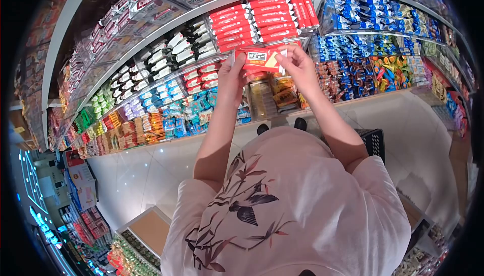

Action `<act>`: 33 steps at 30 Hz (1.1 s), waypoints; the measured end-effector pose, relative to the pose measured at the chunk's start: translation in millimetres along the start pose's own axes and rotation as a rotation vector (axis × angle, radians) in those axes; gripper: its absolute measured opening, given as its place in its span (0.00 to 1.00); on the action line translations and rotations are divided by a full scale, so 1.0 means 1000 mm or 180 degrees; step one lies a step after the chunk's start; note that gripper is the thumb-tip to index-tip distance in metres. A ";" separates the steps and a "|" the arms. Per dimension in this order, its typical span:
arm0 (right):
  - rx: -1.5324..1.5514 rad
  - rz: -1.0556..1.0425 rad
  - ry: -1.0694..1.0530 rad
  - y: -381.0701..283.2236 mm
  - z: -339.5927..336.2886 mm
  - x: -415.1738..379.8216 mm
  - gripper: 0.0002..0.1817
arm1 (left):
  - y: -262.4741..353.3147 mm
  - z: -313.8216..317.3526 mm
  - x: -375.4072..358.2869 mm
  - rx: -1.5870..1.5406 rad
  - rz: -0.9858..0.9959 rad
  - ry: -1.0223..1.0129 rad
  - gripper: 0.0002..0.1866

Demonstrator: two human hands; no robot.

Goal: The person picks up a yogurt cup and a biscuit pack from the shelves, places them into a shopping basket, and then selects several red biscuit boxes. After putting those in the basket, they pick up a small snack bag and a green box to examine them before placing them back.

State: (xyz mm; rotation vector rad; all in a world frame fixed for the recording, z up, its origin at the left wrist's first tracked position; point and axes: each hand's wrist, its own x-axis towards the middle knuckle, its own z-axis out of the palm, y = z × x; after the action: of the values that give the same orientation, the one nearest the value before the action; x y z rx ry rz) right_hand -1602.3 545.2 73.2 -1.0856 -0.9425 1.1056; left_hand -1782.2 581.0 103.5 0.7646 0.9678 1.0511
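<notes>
Both hands hold one flat red snack packet (258, 60) with a white label and a pale yellow patch. My left hand (233, 78) grips its left end, the thumb lying on the front. At the packet's right end, my right hand (298, 69) pinches the edge between thumb and fingers. Just behind the packet are rows of red wrapped bars (275, 16) in a clear shelf bin. Black-and-white wrapped bars (181, 47) lie in the bins to the left. Below the hands sits a clear bin (263, 99) with brownish packets.
Curved shelves of wrapped snacks surround me, with blue packets (358, 14) at the right and teal packets (201, 110) lower left. A dark basket (373, 144) stands on the tiled floor (146, 175) by my right side. Behind me at left is a display stand (146, 230).
</notes>
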 end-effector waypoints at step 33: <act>-0.1899 -0.1061 0.0668 -0.014 0.036 0.136 0.10 | 0.024 -0.006 0.085 0.4898 0.3160 0.0640 0.30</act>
State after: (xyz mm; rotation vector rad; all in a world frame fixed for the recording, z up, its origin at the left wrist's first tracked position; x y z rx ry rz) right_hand -1606.6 683.3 101.9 -1.4240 -1.2663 0.4273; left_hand -1780.4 669.6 98.4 2.6285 1.5819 1.0447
